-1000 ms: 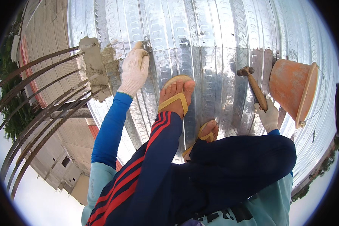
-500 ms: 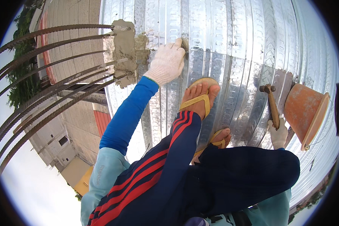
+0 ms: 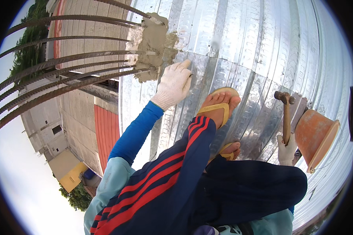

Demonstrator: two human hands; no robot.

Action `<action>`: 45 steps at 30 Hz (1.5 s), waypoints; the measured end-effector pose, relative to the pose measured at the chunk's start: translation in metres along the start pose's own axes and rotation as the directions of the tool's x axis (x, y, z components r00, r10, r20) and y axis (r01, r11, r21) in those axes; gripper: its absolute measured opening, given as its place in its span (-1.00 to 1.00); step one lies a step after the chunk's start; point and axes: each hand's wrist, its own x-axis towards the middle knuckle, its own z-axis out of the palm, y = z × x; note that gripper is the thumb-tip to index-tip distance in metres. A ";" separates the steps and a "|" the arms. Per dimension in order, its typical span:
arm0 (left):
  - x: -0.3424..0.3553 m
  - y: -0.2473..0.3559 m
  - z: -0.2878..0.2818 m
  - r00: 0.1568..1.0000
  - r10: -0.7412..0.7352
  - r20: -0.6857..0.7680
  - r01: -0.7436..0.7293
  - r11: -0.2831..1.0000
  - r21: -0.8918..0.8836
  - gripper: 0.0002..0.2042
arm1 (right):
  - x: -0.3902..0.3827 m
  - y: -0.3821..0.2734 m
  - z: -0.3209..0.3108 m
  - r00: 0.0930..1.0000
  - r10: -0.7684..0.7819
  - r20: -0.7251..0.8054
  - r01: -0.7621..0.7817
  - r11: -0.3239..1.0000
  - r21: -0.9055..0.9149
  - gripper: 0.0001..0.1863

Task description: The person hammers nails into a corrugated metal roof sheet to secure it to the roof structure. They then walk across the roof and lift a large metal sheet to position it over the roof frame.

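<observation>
My left hand (image 3: 173, 84), in a white knitted glove below a blue sleeve, is over the ribbed metal decking (image 3: 239, 51), close to a seam between sheets. Its forefinger reaches out towards the metal, and I make out nothing held in it; the other fingers are partly hidden. On the other side, my gloved right hand (image 3: 287, 150) is wrapped round the lower end of a wooden handle. This belongs to a hammer (image 3: 286, 113), held upright with its dark metal head at the top. Right beside that hand lies a tilted, orange-brown bucket (image 3: 313, 131).
Several ribbed steel bars (image 3: 78, 55) stick out from a rough patch of grey concrete (image 3: 151, 45) at the left edge of the decking. My sandalled foot (image 3: 219, 107) stands between my hands. Beyond the edge, roofs (image 3: 80, 121) and buildings lie lower down.
My view has shifted, so the concrete and bars sit further right. My left hand has drawn back slightly nearer to me over the decking. The hammer stays in my right hand, now more upright.
</observation>
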 end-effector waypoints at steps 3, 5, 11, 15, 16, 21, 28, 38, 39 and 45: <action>-0.056 -0.002 -0.023 0.998 -0.033 0.050 0.033 0.999 0.001 -0.82 | 0.035 -0.071 0.001 0.994 -0.040 0.098 0.029 0.994 0.107 -0.72; -0.088 0.000 -0.034 0.993 -0.062 0.103 0.063 0.998 0.003 -0.83 | 0.063 -0.106 0.004 0.962 -0.103 0.253 0.065 0.986 0.155 -0.69; -0.155 0.000 -0.045 0.977 -0.193 0.087 0.191 0.981 0.028 -0.85 | 0.098 -0.184 0.008 0.895 -0.319 0.313 0.320 0.946 0.050 -0.60; -0.176 -0.009 -0.047 0.981 -0.172 0.090 0.167 0.984 0.060 -0.86 | 0.103 -0.232 -0.013 0.829 -0.458 0.320 0.498 0.866 -0.050 -0.61; -0.179 -0.009 -0.048 0.983 -0.158 0.090 0.152 0.986 0.065 -0.86 | 0.105 -0.241 -0.017 0.817 -0.470 0.334 0.520 0.851 -0.076 -0.62; -0.192 -0.025 -0.032 0.995 -0.096 0.021 0.094 0.992 0.084 -0.87 | 0.105 -0.280 0.000 0.828 -0.450 0.335 0.524 0.833 -0.176 -0.61; -0.202 -0.046 -0.011 0.999 -0.006 -0.038 0.008 0.999 0.032 -0.86 | 0.076 -0.339 0.102 0.979 -0.051 0.198 -0.017 0.944 0.329 -0.65; -0.195 -0.049 -0.032 0.999 -0.002 0.034 0.005 0.995 -0.096 -0.84 | 0.015 -0.337 0.257 0.974 0.220 -0.063 -0.137 0.782 0.609 -0.69; -0.192 -0.049 -0.032 1.000 0.017 -0.008 -0.018 0.997 -0.079 -0.83 | 0.020 -0.328 0.263 0.972 0.213 -0.103 -0.116 0.806 0.581 -0.70; -0.191 -0.050 -0.032 0.999 0.028 -0.031 -0.029 0.999 -0.034 -0.81 | 0.013 -0.340 0.253 0.946 0.322 0.031 -0.278 0.762 0.585 -0.72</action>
